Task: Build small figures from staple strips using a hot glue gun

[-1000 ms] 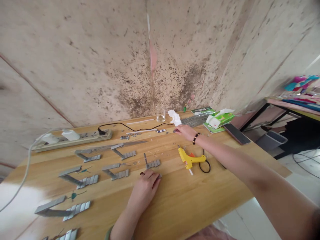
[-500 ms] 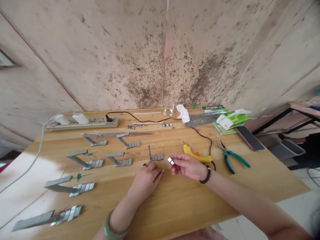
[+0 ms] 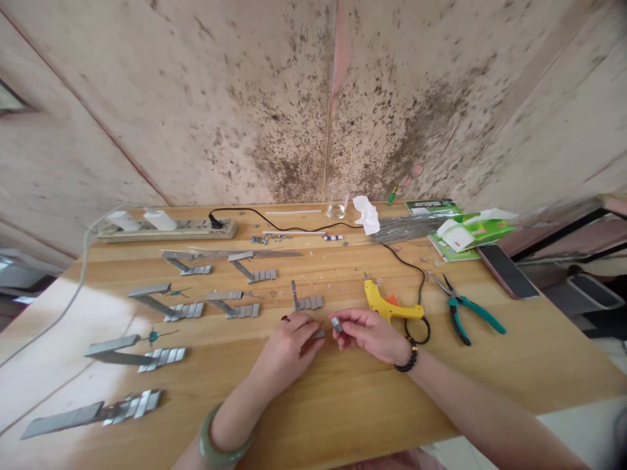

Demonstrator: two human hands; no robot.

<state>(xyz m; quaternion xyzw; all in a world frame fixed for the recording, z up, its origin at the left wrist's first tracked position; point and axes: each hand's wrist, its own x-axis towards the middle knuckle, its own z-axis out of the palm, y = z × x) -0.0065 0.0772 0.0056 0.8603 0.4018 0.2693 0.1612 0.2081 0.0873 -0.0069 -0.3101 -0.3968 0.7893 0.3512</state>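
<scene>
My right hand (image 3: 371, 333) is closed in a pinch on a small grey strip piece (image 3: 336, 324), held just above the wooden table. Beside it, my left hand (image 3: 288, 349) rests low on the table, fingers bent around another flat grey piece (image 3: 319, 333), whose end shows past the fingertips. The two pieces are apart. Beyond the hands lies a small grey assembly (image 3: 309, 303) with a row of flat segments and an upright strip. A yellow glue gun (image 3: 392, 303) rests to the right of my right hand.
Several grey bent-strip assemblies (image 3: 161, 358) stand on the left. Teal-handled pliers (image 3: 473, 313) and a phone (image 3: 508, 271) lie on the right. At the back are a power strip (image 3: 193, 230), a glass (image 3: 337, 207), a bundle of grey strips (image 3: 411, 226) and a green tissue pack (image 3: 477, 230).
The piece in my right hand has turned, its bright face now duller. More of the piece at my left fingertips shows. The whole view has shifted slightly.
</scene>
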